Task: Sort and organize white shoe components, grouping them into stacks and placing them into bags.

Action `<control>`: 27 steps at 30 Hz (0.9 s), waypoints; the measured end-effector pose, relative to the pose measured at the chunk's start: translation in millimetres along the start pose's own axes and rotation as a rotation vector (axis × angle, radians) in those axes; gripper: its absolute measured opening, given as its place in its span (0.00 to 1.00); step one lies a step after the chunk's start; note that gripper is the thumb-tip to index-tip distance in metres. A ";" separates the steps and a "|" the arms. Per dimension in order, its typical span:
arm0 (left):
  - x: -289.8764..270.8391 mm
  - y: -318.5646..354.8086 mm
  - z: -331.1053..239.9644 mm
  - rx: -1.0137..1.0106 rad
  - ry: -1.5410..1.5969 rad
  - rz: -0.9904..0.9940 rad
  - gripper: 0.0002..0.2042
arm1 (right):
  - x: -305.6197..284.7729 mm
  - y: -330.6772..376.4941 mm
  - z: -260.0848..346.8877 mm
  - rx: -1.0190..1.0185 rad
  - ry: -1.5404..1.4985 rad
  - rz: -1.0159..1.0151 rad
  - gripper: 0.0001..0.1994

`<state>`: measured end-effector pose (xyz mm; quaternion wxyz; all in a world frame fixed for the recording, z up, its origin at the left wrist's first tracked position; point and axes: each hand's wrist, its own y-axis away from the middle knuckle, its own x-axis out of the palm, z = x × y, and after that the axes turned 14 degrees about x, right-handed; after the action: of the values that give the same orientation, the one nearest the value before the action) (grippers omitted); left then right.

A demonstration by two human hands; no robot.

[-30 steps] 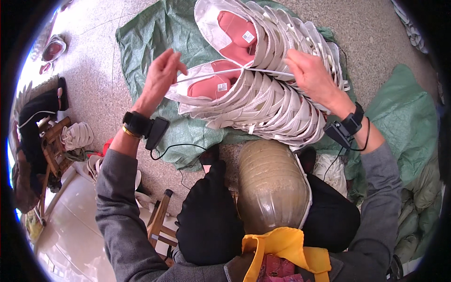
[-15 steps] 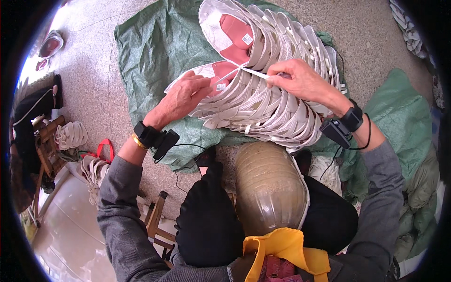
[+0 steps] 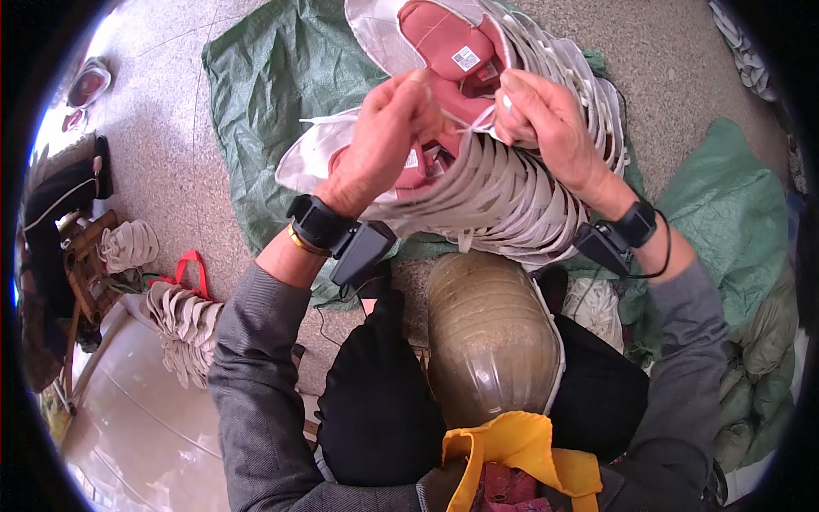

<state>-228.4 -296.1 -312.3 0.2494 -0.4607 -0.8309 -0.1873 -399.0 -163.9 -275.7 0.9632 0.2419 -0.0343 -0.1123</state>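
Two nested rows of white shoe uppers [image 3: 503, 192] lie side by side, their pink linings facing up at the front ends. A thin white cord [image 3: 479, 125] crosses in a small loop or knot between the two front uppers. My left hand [image 3: 394, 128] is closed over the nearer front upper, with a strand of the cord running to its fingers. Just right of the knot, my right hand [image 3: 543, 119] is closed in a pinch on the cord's other side. The cord's ends are hidden by my fingers.
Under the uppers is a green woven sheet [image 3: 256, 111] on the speckled floor. A cloudy, rounded clear container [image 3: 490, 333] stands between my knees. Green sacks [image 3: 717, 205] lie at the right. More stacked uppers [image 3: 183, 328] are at the left, beside a wooden stool [image 3: 85, 264].
My hands have risen and turned inward, with my left hand moved right. The cord has gone from stretched out to a small loop or knot, and the front uppers are pulled up slightly.
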 end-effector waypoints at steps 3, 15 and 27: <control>26.0 -6.5 -6.3 -0.025 -0.209 0.022 0.14 | -8.5 14.9 11.0 -0.149 0.364 -0.063 0.17; 6.2 8.8 -2.6 -0.091 -0.418 -0.009 0.14 | -27.3 21.3 -45.9 0.027 0.010 -0.142 0.21; 11.6 16.9 7.8 0.322 -1.103 0.248 0.05 | 27.2 -16.0 26.2 -0.050 0.083 0.154 0.15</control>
<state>-221.1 -275.6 -310.4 -0.1332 -0.5402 -0.7958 0.2391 -378.9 -196.0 -259.8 0.9752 0.2191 -0.0103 -0.0285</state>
